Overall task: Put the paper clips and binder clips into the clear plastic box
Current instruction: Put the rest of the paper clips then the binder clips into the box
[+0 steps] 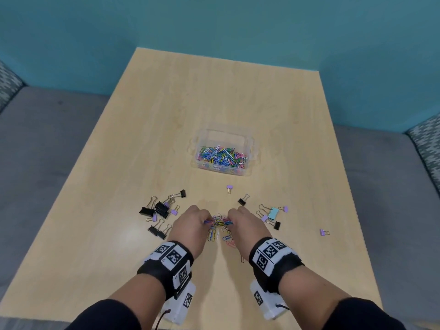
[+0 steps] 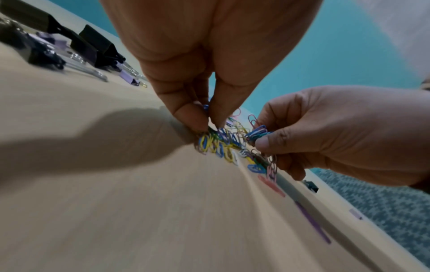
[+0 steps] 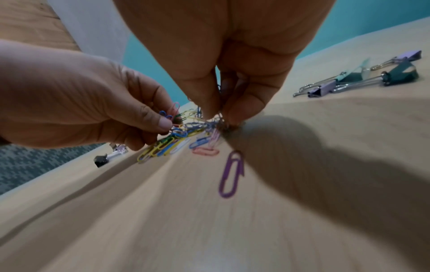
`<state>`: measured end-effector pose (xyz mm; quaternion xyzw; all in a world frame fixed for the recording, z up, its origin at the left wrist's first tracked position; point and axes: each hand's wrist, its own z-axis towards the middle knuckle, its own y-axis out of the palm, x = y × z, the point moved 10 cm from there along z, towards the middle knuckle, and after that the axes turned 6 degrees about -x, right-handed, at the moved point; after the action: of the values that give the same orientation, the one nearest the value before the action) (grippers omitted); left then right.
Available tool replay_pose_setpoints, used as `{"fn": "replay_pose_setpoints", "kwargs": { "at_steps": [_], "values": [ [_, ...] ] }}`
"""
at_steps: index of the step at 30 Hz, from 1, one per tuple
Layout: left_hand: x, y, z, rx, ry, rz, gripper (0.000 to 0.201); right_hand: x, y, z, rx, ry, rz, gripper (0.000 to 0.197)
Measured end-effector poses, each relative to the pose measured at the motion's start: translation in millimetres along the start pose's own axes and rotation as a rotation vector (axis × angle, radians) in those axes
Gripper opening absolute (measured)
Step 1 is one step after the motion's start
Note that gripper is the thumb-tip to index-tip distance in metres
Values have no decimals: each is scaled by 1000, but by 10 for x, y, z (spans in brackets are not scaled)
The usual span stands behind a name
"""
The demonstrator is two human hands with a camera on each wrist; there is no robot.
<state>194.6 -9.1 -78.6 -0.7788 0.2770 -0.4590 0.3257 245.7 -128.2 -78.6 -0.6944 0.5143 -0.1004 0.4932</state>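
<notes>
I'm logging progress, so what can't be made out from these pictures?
- Head view: paper clips pinched by left hand and right hand; count hidden by the fingers.
- Head view: clear plastic box; any binder clips under its clips, too small.
- Left wrist view: black binder clips, blurred.

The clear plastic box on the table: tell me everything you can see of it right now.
The clear plastic box is a small see-through rectangular tub with rounded corners and a rim lip, standing upright and lidless on the light wooden table, beyond both hands. Neither hand touches it. A heap of mixed-colour paper clips lies over its bottom. I see no binder clips in it. It appears only in the head view.
</notes>
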Motion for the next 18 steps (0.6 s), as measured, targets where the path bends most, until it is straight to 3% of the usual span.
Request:
{"fn": "replay_pose_setpoints", "kwargs": {
  "at_steps": [3, 9, 15, 18],
  "values": [
    [-28, -50, -31, -21, -12, -32, 12, 3, -38, -6, -15, -19, 0, 4],
    [-29, -232, -56, -105, -4, -100, 7, -40, -245, -83, -67, -114, 42, 11],
    [110, -636, 133, -104, -55, -602, 13, -85, -772, 15, 11, -146, 264, 3],
    [176, -890, 452, -20, -59, -692, 6, -1, -1087, 275, 89, -77, 419, 4]
  ]
}}
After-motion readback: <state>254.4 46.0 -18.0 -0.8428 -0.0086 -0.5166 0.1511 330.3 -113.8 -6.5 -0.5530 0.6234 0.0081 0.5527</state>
